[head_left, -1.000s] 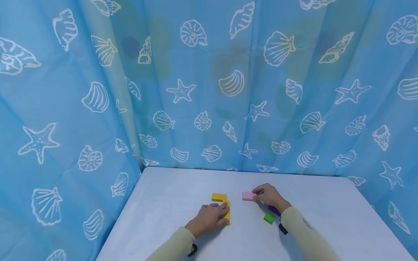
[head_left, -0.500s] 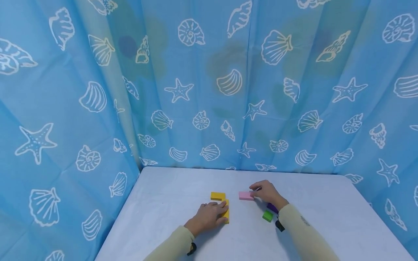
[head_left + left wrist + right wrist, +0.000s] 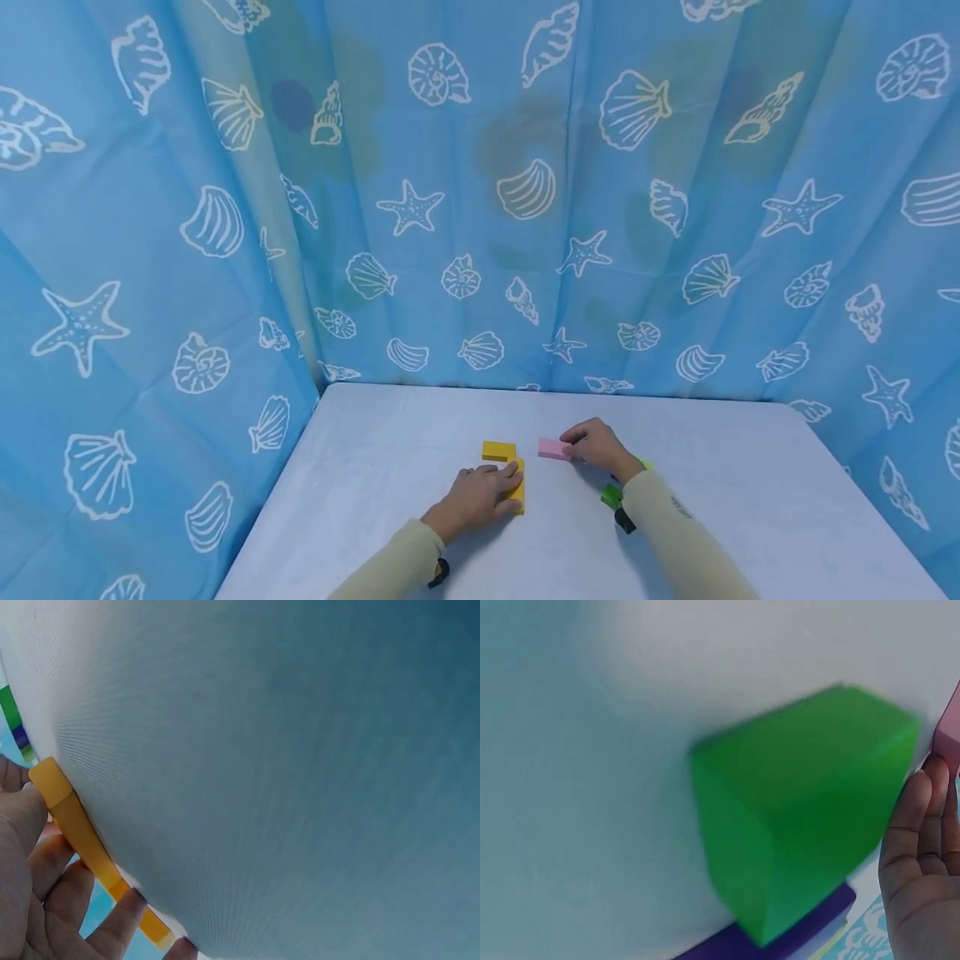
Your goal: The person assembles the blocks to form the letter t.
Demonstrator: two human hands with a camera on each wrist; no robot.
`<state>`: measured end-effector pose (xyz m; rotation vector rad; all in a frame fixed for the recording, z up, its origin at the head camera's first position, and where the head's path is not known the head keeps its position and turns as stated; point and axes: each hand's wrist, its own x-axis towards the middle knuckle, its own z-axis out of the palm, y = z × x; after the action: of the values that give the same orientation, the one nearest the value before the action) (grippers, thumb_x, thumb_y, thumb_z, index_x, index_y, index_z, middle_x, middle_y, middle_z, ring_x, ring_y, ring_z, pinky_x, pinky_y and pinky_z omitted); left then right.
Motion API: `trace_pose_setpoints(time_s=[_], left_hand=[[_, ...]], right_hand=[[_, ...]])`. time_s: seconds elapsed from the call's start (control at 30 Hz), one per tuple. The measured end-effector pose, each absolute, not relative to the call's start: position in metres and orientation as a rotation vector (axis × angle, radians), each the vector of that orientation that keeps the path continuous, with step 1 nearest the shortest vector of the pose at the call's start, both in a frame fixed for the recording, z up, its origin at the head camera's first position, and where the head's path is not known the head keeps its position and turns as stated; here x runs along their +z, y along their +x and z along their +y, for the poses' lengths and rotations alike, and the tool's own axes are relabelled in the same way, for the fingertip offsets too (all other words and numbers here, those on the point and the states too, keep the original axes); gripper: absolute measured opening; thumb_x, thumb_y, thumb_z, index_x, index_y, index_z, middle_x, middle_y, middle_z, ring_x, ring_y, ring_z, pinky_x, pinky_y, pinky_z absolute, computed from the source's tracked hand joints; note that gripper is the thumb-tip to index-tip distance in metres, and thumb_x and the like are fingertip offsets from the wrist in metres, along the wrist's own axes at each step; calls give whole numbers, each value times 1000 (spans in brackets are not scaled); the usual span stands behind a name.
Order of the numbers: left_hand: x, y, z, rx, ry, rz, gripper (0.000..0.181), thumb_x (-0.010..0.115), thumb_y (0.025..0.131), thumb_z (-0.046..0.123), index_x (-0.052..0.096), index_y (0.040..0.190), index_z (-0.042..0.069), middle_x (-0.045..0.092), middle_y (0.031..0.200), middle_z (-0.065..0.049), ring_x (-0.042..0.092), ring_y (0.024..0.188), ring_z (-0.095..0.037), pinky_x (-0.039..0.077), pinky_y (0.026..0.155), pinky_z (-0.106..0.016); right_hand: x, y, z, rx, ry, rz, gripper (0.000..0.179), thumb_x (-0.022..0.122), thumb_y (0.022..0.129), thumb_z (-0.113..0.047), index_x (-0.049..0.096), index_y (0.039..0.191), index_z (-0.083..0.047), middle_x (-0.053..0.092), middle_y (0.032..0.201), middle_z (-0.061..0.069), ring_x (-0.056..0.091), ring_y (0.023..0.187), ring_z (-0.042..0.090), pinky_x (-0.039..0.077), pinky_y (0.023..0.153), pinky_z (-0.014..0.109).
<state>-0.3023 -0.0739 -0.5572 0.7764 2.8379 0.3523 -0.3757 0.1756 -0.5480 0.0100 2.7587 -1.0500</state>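
Note:
My left hand (image 3: pixel 476 500) lies over a yellow block (image 3: pixel 519 483), thumb near its closer end and fingers toward its far end. In the left wrist view, the thumb and fingertips grip that long yellow block (image 3: pixel 84 840) on the white surface. Just beyond it, a second yellow block (image 3: pixel 498 451) lies crosswise at its far end. Right of these, my right hand (image 3: pixel 600 446) holds a pink block (image 3: pixel 552 448) by its right end. Fingertips meet the pink block (image 3: pixel 949 735) at the edge of the right wrist view.
A green block (image 3: pixel 611 497) sits beneath the right wrist and looms large in the right wrist view, with a purple block (image 3: pixel 802 922) behind it. Part of a lime green block (image 3: pixel 643 462) shows past the right sleeve. A shell-patterned blue curtain (image 3: pixel 480 208) surrounds the white table (image 3: pixel 405 425).
My right hand has slid the pink block left, toward the yellow blocks. The right sleeve now covers most of the purple block, and the lime green one has come into sight. The left hand stays put.

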Motion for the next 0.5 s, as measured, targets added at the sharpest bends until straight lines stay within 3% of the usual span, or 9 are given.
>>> trace_pose_setpoints(time_s=[0.5], left_hand=[[-557, -302, -74, 336, 746, 2842, 57, 55, 95, 54, 47, 147, 33, 42, 155, 13, 48, 137, -25, 41, 107, -60]], right_hand=[[-549, -381, 154, -1020, -64, 2780, 24, 74, 89, -17, 76, 112, -11, 71, 112, 7, 61, 102, 24, 53, 96, 47]])
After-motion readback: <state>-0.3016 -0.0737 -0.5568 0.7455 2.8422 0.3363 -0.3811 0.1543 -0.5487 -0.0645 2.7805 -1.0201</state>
